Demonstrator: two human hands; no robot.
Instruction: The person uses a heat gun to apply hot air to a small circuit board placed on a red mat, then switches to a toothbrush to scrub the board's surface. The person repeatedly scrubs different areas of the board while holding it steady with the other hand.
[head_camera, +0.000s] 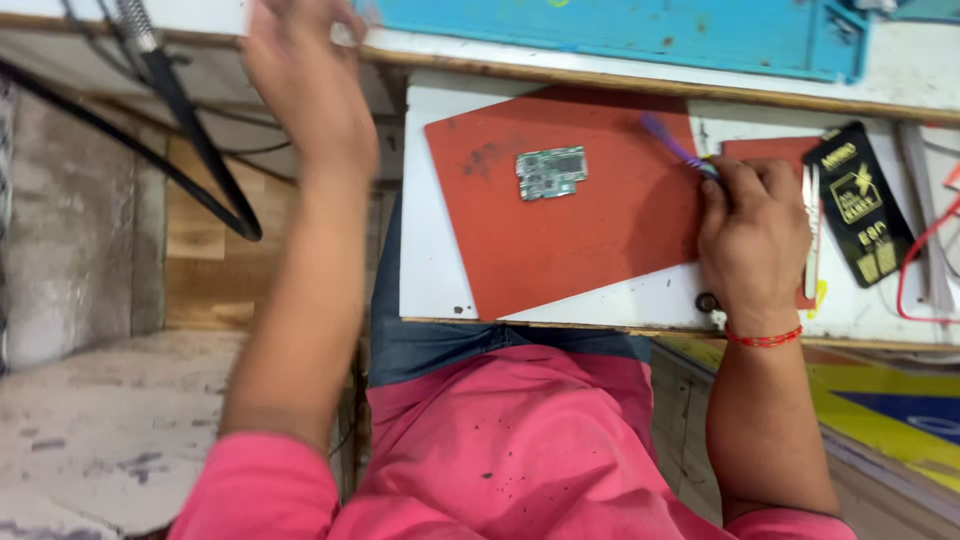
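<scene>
- Far left, a black cable (205, 150) is seen looping down in front of a wooden panel, with a coiled metal hose end up at the top corner.
- The left hand (305, 85) is raised up toward the shelf edge at the top of the view. It's blurred and partly cut off, so whether the fingers are closed on anything can't be told.
- A white worktop (430, 260) is sat in front of the person, and a big red-orange mat (570, 230) is laid across it at a slight tilt.
- A small green circuit board (551, 172) is lying flat on the mat's upper middle, touched by neither hand and well apart from both.
- A purple-handled brush (672, 143) is gripped in the right hand (752, 235), which is curled shut around it at the mat's right edge. The handle sticks out up and left over the mat; the bristle end is hidden by the fingers.
- A red thread band is worn on the right wrist.
- Just right of that hand, a white flat tool (812, 230) is lying on a second red mat, and a black packet with yellow print (860, 205) is next to it.
- A red wire (915, 260) is curled at the far right edge.
- A blue tray (640, 30) is set along the back.
</scene>
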